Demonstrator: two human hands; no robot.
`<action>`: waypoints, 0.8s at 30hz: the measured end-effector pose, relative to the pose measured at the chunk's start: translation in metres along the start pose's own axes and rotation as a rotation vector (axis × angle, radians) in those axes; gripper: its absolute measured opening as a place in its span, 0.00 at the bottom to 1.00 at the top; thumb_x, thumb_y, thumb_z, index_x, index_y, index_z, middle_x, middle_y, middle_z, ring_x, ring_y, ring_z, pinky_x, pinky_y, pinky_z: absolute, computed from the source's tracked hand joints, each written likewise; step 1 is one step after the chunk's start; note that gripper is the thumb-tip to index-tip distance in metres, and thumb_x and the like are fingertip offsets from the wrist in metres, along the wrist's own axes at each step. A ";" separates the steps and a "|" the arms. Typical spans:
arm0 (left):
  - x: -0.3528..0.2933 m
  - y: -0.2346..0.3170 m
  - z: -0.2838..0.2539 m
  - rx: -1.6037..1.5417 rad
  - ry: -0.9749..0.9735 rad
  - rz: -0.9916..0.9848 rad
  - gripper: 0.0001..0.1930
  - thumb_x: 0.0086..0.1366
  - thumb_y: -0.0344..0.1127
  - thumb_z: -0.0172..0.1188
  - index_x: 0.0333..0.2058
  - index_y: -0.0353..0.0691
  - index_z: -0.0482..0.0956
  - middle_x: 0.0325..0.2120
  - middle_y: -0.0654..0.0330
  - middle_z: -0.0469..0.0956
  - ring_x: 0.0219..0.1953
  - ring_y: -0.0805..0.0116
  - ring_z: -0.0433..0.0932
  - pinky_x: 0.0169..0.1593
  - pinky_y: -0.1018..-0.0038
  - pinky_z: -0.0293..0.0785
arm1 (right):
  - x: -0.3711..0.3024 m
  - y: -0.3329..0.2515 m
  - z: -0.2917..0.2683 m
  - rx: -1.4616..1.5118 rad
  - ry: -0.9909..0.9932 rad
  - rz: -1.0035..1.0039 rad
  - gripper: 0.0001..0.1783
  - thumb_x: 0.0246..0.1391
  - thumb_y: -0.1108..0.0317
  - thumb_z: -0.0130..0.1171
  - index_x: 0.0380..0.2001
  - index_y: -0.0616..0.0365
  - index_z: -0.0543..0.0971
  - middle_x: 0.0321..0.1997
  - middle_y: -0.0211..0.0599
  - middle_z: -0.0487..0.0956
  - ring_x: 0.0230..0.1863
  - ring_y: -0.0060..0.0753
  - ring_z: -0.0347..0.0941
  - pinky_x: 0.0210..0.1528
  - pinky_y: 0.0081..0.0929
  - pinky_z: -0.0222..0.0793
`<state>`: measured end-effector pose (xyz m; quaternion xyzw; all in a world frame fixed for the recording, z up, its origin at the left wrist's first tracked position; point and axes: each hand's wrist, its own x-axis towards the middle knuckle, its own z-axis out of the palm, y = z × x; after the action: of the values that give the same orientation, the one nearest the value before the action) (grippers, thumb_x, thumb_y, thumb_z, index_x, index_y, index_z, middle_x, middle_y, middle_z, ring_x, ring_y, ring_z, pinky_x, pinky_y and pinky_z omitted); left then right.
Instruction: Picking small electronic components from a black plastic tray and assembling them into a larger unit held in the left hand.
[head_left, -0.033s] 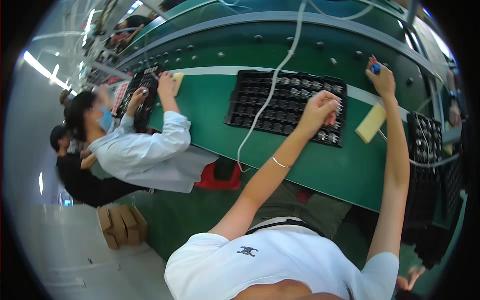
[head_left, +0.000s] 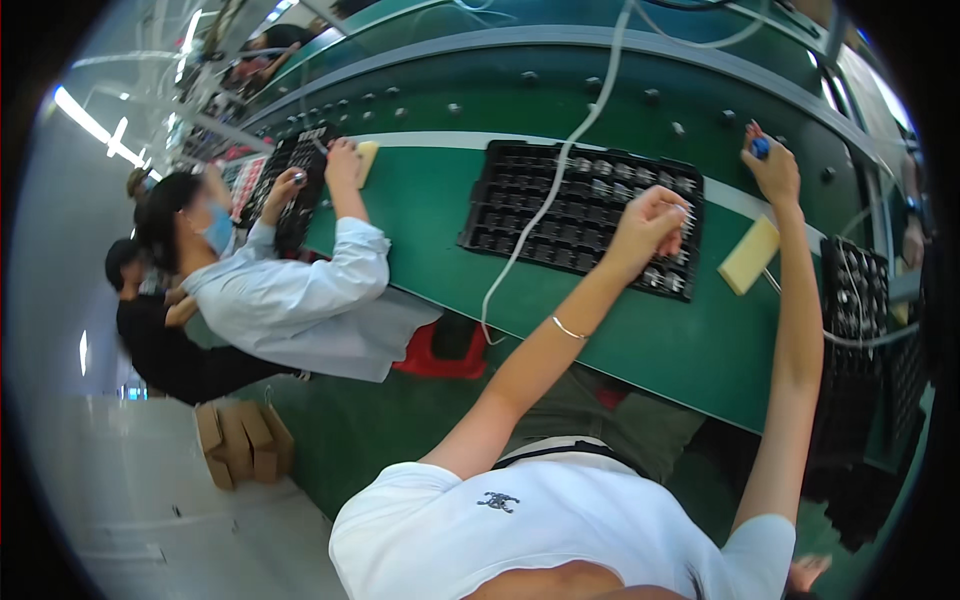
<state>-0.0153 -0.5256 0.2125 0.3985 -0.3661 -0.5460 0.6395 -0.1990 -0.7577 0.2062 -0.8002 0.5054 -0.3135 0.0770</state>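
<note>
My left hand (head_left: 652, 232) is over the right part of a black compartment tray (head_left: 480, 215), its fingers pinched together. A bright glint shows at its fingertips, too small to name. Small shiny metal parts (head_left: 600, 190) sit in several of the tray's pockets. Farther right, my right hand (head_left: 778, 178) reaches over the far strip of the bench with its fingers closed round a small blue object (head_left: 760, 147). The hand hides much of that object, so its kind does not show. A pale yellow block (head_left: 749, 256) lies beside my right forearm.
A white cable (head_left: 553, 190) hangs across the tray. Small metal parts (head_left: 678, 129) are spread along the green far strip (head_left: 480, 100). Another loaded black tray (head_left: 850, 290) is at right. A co-worker in pale blue (head_left: 290, 290) works at left beside a red stool (head_left: 440, 352).
The whole view has shifted slightly, so the bench and tray appear a little farther right. Both hands keep nearly the same pose, the right one still round the blue object.
</note>
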 end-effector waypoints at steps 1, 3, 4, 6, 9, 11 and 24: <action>0.002 0.000 0.000 0.018 -0.024 0.028 0.06 0.65 0.30 0.57 0.39 0.36 0.72 0.20 0.65 0.71 0.17 0.78 0.72 0.18 0.84 0.62 | -0.001 -0.006 -0.009 0.011 -0.040 -0.023 0.23 0.46 0.52 0.63 0.39 0.58 0.80 0.31 0.57 0.79 0.35 0.58 0.77 0.38 0.44 0.71; 0.002 -0.001 0.002 0.006 -0.063 0.046 0.07 0.64 0.27 0.57 0.40 0.36 0.71 0.21 0.63 0.73 0.19 0.78 0.73 0.18 0.84 0.62 | -0.006 -0.010 -0.018 0.032 -0.071 -0.062 0.20 0.49 0.54 0.62 0.39 0.60 0.80 0.28 0.51 0.79 0.31 0.48 0.78 0.36 0.38 0.71; 0.000 -0.001 -0.001 0.009 -0.059 0.042 0.07 0.64 0.27 0.57 0.40 0.36 0.71 0.21 0.63 0.73 0.19 0.78 0.73 0.18 0.84 0.62 | -0.012 -0.014 -0.019 0.038 -0.075 -0.060 0.20 0.49 0.54 0.62 0.39 0.60 0.80 0.28 0.51 0.79 0.31 0.48 0.78 0.36 0.38 0.71; -0.001 0.005 -0.001 0.030 -0.016 0.040 0.07 0.63 0.27 0.56 0.40 0.36 0.71 0.22 0.63 0.75 0.19 0.79 0.73 0.18 0.85 0.63 | -0.026 -0.031 -0.023 0.346 -0.020 -0.047 0.20 0.51 0.56 0.63 0.38 0.63 0.78 0.25 0.42 0.77 0.26 0.34 0.74 0.33 0.33 0.69; 0.002 0.003 0.002 0.037 -0.015 0.045 0.10 0.59 0.25 0.60 0.39 0.35 0.70 0.22 0.63 0.75 0.19 0.80 0.72 0.18 0.85 0.64 | -0.079 -0.059 -0.055 0.740 -0.159 0.148 0.21 0.56 0.54 0.63 0.39 0.63 0.78 0.26 0.29 0.76 0.26 0.19 0.70 0.27 0.19 0.64; 0.001 0.001 0.008 0.114 -0.047 0.120 0.14 0.55 0.23 0.64 0.39 0.36 0.71 0.24 0.63 0.76 0.22 0.82 0.73 0.22 0.87 0.66 | -0.117 -0.065 -0.060 0.925 -0.196 0.242 0.20 0.58 0.54 0.61 0.44 0.60 0.76 0.29 0.26 0.76 0.26 0.14 0.69 0.25 0.14 0.62; -0.009 0.014 0.047 0.515 -0.208 0.190 0.14 0.50 0.30 0.73 0.32 0.35 0.76 0.21 0.67 0.76 0.21 0.87 0.68 0.25 0.86 0.63 | -0.171 -0.056 -0.071 1.245 -0.239 0.380 0.23 0.60 0.56 0.60 0.50 0.60 0.72 0.34 0.29 0.76 0.26 0.13 0.71 0.21 0.10 0.62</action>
<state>-0.0535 -0.5210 0.2445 0.4536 -0.5919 -0.4107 0.5247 -0.2473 -0.5704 0.2151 -0.5323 0.3501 -0.4371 0.6348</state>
